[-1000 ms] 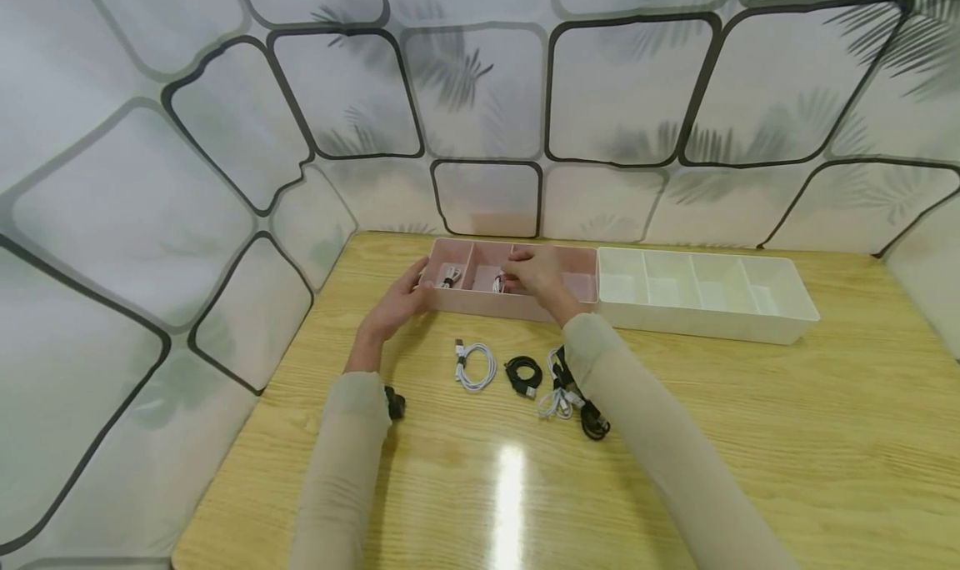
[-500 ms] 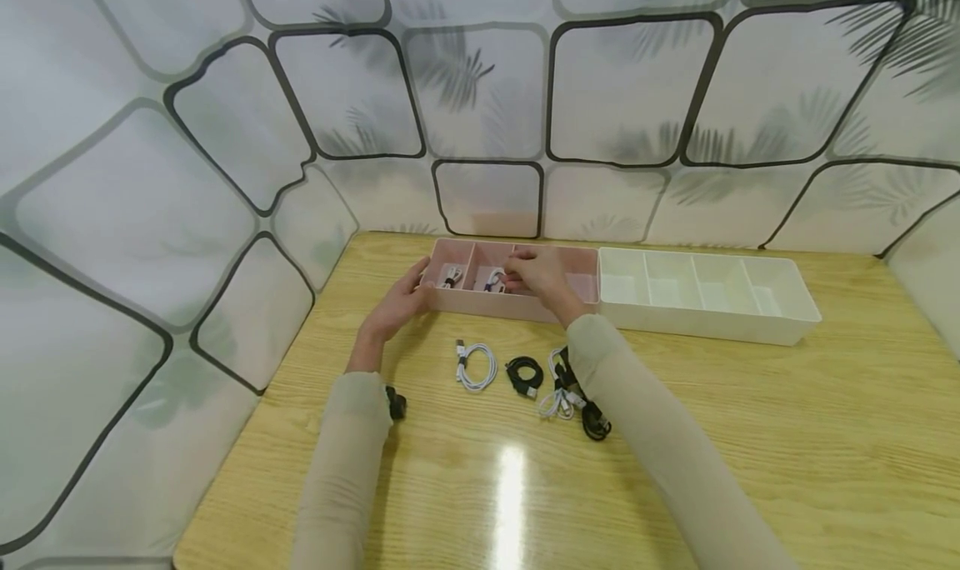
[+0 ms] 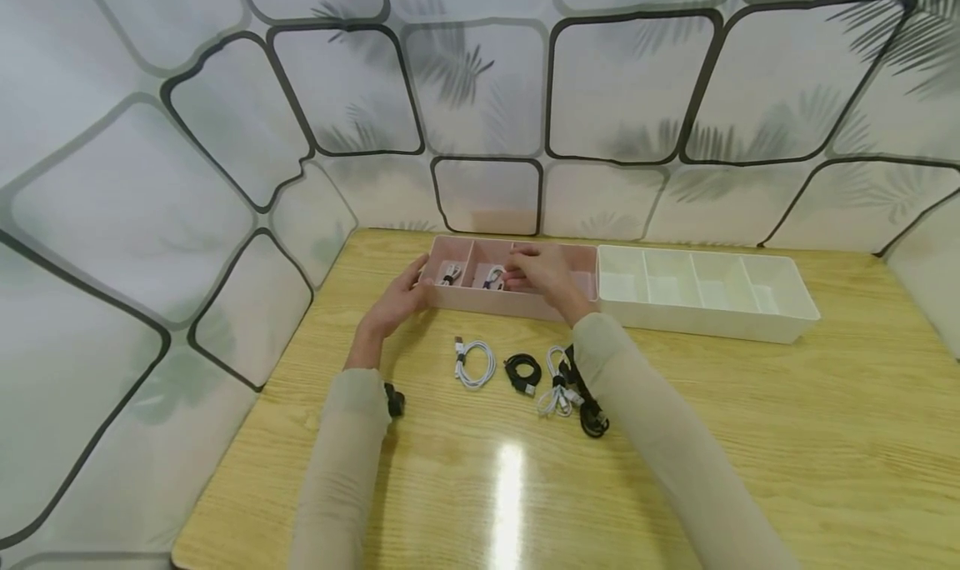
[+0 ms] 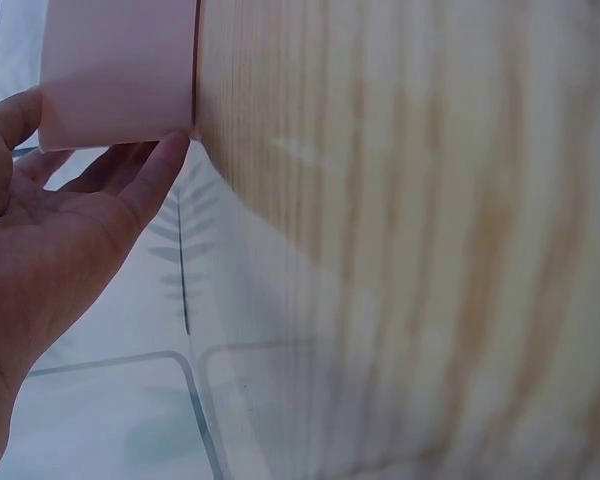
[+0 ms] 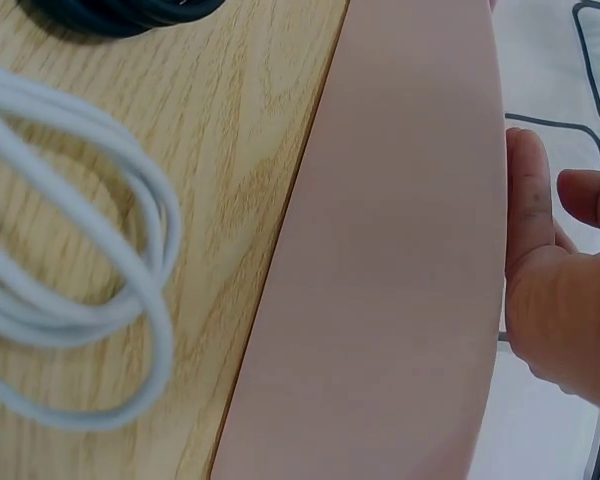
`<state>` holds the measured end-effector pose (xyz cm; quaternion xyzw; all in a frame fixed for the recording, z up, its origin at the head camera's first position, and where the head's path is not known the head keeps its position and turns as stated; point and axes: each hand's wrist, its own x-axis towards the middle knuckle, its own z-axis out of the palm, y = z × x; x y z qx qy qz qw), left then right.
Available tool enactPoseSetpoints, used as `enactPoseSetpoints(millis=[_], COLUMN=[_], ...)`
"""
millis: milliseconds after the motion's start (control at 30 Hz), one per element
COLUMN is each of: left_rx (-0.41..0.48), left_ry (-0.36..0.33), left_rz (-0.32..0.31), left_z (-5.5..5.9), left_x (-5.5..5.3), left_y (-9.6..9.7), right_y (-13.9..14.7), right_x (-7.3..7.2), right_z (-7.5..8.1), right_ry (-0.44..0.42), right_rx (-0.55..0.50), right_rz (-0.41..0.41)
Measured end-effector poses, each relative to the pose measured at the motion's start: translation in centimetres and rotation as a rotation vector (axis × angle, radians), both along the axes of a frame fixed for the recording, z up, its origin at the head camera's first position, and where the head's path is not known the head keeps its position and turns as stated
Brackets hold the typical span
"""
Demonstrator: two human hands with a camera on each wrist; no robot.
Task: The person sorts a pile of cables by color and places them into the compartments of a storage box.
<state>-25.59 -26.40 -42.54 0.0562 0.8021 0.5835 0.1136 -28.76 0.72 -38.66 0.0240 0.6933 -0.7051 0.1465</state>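
Observation:
In the head view a long pink divided box (image 3: 487,302) stands near the back wall. My left hand (image 3: 396,305) rests against its left end; in the left wrist view the fingers lie along that end and the thumb is near the rim. My right hand (image 3: 543,274) reaches into the box from above, its fingertips beside a white cable (image 3: 493,278) in the second compartment. The right wrist view shows thumb and forefinger apart, with some fingers hidden behind the pink wall. Another tied white cable (image 3: 451,275) lies in the leftmost compartment.
A cream divided box (image 3: 705,320) adjoins the pink one on the right. On the wooden table (image 3: 450,470) before them lie a coiled white cable (image 3: 474,365), a black cable (image 3: 522,373), a tied white cable (image 3: 557,391) and another black cable (image 3: 594,420), partly beneath the right sleeve.
The white cable at my right fingertips has gone from upright to lying in the second compartment, and the fingers have come off it. My left hand has kept its place.

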Motion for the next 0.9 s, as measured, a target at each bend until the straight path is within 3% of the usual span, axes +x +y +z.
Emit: enactPoseSetpoints(millis=[533,900], left_rx=[0.000,-0.016], left_ry=[-0.007,0.005], left_rz=[-0.005,-0.011], left_z=[-0.5,-0.1], left_x=[-0.2,-0.1], left_y=[0.1,0.1], right_y=[1.4,2.6], right_x=[0.1,1.2], right_z=[-0.3,0.3], right_ry=[0.023,0.048], right_rx=[0.017,-0.036], right_rz=[0.005,0.014])
